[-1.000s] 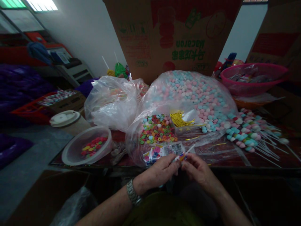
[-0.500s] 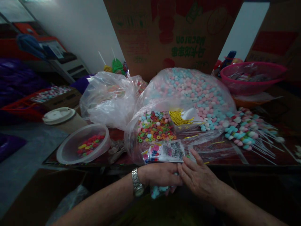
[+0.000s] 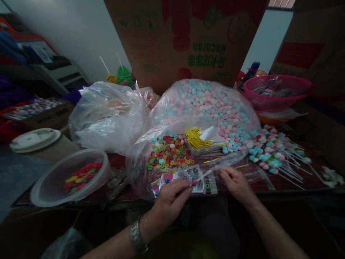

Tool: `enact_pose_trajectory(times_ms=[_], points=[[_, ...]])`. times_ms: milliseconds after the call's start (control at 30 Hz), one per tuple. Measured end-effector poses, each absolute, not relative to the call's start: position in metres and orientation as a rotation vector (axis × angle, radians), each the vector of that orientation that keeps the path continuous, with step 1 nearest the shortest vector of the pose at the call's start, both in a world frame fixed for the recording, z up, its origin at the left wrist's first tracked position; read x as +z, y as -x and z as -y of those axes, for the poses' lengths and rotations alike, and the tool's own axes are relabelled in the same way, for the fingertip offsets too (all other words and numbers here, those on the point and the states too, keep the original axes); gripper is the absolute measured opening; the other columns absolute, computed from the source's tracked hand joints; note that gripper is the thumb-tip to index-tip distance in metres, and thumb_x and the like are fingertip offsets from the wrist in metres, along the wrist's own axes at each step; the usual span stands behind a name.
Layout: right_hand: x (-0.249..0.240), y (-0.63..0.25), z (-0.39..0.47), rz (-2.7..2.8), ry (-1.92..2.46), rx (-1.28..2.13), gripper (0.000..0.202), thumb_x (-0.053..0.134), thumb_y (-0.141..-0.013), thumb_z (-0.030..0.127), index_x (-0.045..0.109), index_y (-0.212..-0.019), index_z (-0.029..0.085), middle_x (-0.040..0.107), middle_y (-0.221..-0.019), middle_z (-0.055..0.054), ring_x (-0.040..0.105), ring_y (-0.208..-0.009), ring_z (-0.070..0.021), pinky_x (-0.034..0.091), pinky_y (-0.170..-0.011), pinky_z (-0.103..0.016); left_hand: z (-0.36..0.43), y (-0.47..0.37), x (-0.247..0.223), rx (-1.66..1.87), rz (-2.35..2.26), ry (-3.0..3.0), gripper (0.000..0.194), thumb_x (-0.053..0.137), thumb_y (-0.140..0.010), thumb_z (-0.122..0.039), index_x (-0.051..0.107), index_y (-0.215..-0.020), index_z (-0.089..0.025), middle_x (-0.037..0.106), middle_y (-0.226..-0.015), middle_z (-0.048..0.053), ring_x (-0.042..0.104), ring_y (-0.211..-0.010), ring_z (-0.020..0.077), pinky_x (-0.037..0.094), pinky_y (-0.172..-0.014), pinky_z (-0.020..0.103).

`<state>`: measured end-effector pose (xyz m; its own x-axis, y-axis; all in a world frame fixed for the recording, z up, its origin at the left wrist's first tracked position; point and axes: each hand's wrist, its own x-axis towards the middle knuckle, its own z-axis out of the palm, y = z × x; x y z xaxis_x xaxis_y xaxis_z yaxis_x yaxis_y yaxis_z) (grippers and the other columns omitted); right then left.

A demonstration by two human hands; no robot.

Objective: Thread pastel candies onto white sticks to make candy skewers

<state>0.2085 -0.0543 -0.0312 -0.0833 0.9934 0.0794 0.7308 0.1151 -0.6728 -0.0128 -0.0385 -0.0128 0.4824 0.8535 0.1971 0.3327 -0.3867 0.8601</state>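
Observation:
Over the front edge of the table, my left hand (image 3: pixel 172 203), with a metal watch on its wrist, pinches a small red cereal ring (image 3: pixel 194 183) between thumb and fingers. My right hand (image 3: pixel 237 185) is closed on a thin white stick (image 3: pixel 207 174), which slants down toward the ring. Whether the stick's tip is inside the ring I cannot tell. Beneath my hands lie printed plastic wrappers (image 3: pixel 198 174). Just beyond is a pile of coloured cereal rings (image 3: pixel 172 153) mixed with some marshmallows, beside a small container of gold twist ties (image 3: pixel 198 138).
A large clear bag of pastel marshmallows (image 3: pixel 205 100) fills the middle back. Finished marshmallow skewers (image 3: pixel 269 154) lie at right, below a pink basket (image 3: pixel 277 102). At left stand a plastic bowl (image 3: pixel 39 192) with red and yellow rings and a lidded cup (image 3: pixel 61 149). A cardboard box (image 3: pixel 151 39) rises behind.
My hands were together over blue and pink marshmallows below the table edge. They have moved apart, and those marshmallows are out of sight. A stick and a red ring now show. The view has shifted right.

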Motion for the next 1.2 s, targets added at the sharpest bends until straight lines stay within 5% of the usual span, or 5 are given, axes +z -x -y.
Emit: enact_pose_trajectory(times_ms=[167,533,800,1033,1200], points=[[-0.039,-0.226,-0.015,2.042,1.738,0.406,0.014,0.051,-0.079,0.013,0.063,-0.072,0.017,0.062,-0.086,-0.011,0.051,-0.094,-0.0253,0.038,-0.083,-0.038,0.038,0.001,-0.019,0.793,-1.227,-0.937,0.011,0.066,-0.07,-0.028,0.065,-0.069,-0.017,0.059,-0.058,-0.002,0.052,-0.048,0.01,0.039,-0.046,0.02],[-0.035,-0.235,0.008,1.936,1.671,0.389,0.012,0.042,-0.086,0.021,0.053,-0.083,0.018,0.06,-0.087,-0.007,0.054,-0.088,-0.0204,0.043,-0.078,-0.032,0.031,0.004,-0.023,0.786,-1.212,-0.731,0.015,0.065,-0.064,-0.029,0.063,-0.07,-0.015,0.064,-0.063,0.0,0.055,-0.043,0.0087,0.037,-0.04,0.018],[-0.014,-0.165,0.053,1.78,1.34,0.791,0.015,0.039,-0.091,0.027,0.053,-0.09,0.02,0.055,-0.064,0.002,0.052,-0.056,-0.0121,0.043,-0.052,-0.021,0.032,-0.006,-0.019,0.825,-1.126,-0.824,0.015,0.063,-0.064,-0.026,0.065,-0.07,-0.014,0.062,-0.063,0.0,0.055,-0.052,0.0101,0.042,-0.049,0.02],[-0.027,-0.132,0.059,1.545,1.264,1.038,0.048,0.044,-0.086,0.021,0.042,-0.134,0.021,0.057,-0.071,0.002,0.053,-0.063,-0.0128,0.046,-0.062,-0.024,0.043,0.004,-0.018,0.789,-1.082,-1.118,0.017,0.06,-0.071,-0.028,0.065,-0.063,-0.014,0.057,-0.058,-0.001,0.048,-0.056,0.0097,0.039,-0.053,0.02],[-0.039,-0.125,0.068,1.298,1.285,0.99,0.072,0.051,-0.085,0.022,0.012,-0.146,0.02,0.046,-0.059,0.009,0.048,-0.052,-0.0108,0.044,-0.055,-0.022,0.046,0.009,-0.022,0.838,-0.973,-0.898,0.027,0.069,-0.07,-0.04,0.066,-0.071,-0.012,0.059,-0.061,0.0,0.05,-0.053,0.008,0.04,-0.05,0.018]])
